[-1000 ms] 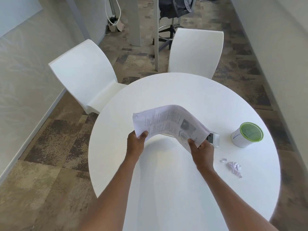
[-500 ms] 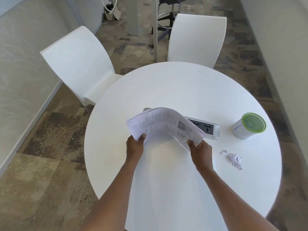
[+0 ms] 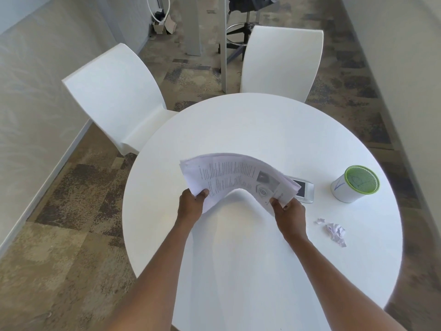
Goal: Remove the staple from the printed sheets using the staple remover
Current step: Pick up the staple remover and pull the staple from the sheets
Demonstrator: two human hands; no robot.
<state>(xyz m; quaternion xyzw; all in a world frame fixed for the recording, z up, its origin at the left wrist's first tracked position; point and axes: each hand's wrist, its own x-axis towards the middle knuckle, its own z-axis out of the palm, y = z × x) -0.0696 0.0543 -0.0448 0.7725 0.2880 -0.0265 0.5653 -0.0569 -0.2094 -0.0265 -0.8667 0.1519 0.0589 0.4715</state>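
Holding the stapled bundle of white printed sheets (image 3: 235,179) off the round white tabletop (image 3: 238,259), we have our left hand (image 3: 191,206) pinched on the near-left corner and our right hand (image 3: 290,211) pinched on the near-right edge, so each grip is closed on paper and the bundle arches up between them. We judge the step in hand to be finding the staple, which we cannot make out from here, nor any staple remover. To do it well, we should ease the arch flat, lay the sheets down and keep one hand pressing near the bound corner. Right of our right hand lie small crumpled paper scraps (image 3: 335,231). Beyond the sheets a flat silver device with a dark screen (image 3: 303,189) peeks out, with a white cup with a green rim (image 3: 353,185) farther right.
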